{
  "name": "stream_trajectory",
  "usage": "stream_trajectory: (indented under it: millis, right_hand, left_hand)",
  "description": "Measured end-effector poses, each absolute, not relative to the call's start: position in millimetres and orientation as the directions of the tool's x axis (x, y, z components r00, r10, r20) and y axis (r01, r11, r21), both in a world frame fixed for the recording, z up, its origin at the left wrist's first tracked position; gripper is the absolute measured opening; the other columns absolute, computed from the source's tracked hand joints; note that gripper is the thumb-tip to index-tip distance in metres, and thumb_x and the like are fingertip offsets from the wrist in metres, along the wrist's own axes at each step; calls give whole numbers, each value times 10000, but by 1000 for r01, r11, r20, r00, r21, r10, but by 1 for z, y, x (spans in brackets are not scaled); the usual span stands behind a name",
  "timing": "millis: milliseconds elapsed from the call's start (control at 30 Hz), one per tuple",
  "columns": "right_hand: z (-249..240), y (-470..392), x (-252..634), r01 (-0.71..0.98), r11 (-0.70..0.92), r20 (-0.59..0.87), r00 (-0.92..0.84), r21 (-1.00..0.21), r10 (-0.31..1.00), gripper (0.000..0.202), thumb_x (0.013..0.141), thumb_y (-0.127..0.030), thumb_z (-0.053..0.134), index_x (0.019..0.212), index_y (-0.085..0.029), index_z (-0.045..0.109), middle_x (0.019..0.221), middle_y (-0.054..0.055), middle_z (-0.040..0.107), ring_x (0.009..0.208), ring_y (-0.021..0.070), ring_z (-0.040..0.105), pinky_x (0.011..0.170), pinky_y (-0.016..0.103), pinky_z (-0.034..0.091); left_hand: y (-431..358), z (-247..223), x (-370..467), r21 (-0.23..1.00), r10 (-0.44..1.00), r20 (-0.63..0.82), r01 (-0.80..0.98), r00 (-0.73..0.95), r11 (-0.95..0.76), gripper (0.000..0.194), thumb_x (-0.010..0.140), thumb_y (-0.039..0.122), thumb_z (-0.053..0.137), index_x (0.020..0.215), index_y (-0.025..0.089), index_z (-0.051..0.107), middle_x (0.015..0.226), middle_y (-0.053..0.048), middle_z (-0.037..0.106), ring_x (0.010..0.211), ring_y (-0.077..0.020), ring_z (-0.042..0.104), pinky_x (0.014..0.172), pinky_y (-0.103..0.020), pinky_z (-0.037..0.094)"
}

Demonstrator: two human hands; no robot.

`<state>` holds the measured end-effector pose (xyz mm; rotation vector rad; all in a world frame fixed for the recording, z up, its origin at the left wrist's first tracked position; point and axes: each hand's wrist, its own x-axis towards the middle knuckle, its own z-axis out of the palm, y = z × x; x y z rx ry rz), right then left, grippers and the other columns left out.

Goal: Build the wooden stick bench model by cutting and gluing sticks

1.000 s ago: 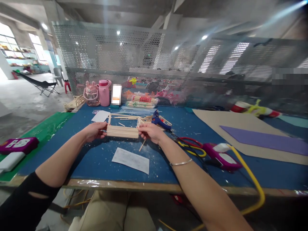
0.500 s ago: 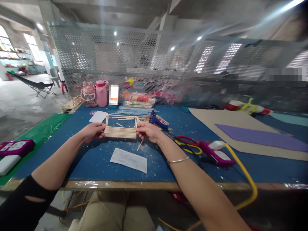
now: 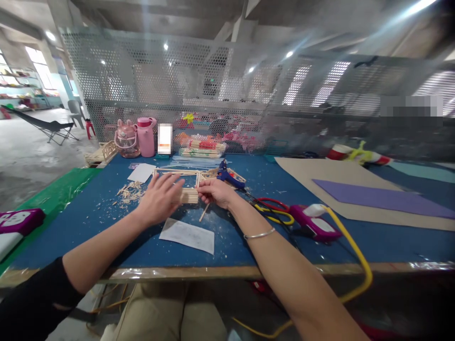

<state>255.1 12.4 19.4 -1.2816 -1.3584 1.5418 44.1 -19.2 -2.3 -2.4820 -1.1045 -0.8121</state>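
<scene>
My right hand (image 3: 217,192) pinches the right side of a small frame of wooden sticks (image 3: 188,195), whose lower part is a panel of sticks laid side by side. My left hand (image 3: 160,196) is spread over the left part of the frame, its fingers apart and covering much of the panel; whether it touches the sticks I cannot tell. Below my right hand a loose stick (image 3: 204,212) slants downward. A blue glue gun (image 3: 229,177) lies just beyond my right hand. Nearer to me a white paper sheet (image 3: 187,235) lies on the blue table.
Stick scraps (image 3: 130,193) lie left of my left hand. Scissors with red and yellow handles (image 3: 275,210) and a purple power strip (image 3: 314,225) with a yellow cable are at right. Behind stand a pink bottle (image 3: 145,137), a clear pink jug (image 3: 127,139) and bundled sticks (image 3: 202,148).
My left hand has let go of the frame's left end and moved right over the panel, fingers spread. The stick scraps now show. My right hand keeps its hold.
</scene>
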Motion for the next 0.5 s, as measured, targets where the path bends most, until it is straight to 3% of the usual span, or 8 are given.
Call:
stream_trajectory:
  millis: [100, 267, 400, 500]
  right_hand:
    - [18, 11, 253, 97, -192, -211, -257, -977, 943, 150, 741, -18, 552, 642, -130, 537, 435, -45, 549, 338, 47, 486, 331, 128, 397]
    - [30, 13, 267, 81, -185, -200, -251, -979, 947, 84, 768, -112, 588, 687, -124, 570, 465, -23, 572, 343, 49, 481, 328, 134, 379]
    - [46, 14, 292, -14, -46, -44, -92, -999, 995, 117, 824, -199, 536, 740, -136, 588, 461, -42, 544, 319, 31, 426, 305, 129, 308]
    - [48, 15, 300, 65, 13, 11, -26, -998, 1000, 131, 815, -206, 547, 703, -145, 576, 452, -58, 520, 315, 24, 408, 309, 134, 301]
  left_hand:
    - [-21, -9, 61, -175, 637, 490, 783, 595, -597, 583, 820, 385, 497, 1344, 184, 336, 1424, -124, 336, 1268, -312, 296, 1034, -523, 143]
    - [-17, -11, 62, -248, 697, 393, 800, 599, -547, 516, 872, 333, 409, 1359, 193, 313, 1316, -122, 465, 1075, -271, 457, 882, -414, 312]
    - [-15, -9, 61, -284, 698, 383, 796, 605, -534, 523, 876, 334, 398, 1365, 180, 295, 1283, -120, 481, 1033, -272, 459, 821, -392, 318]
    - [-14, -9, 61, -275, 702, 379, 798, 602, -536, 529, 872, 338, 405, 1364, 182, 292, 1274, -120, 483, 1018, -270, 461, 807, -387, 316]
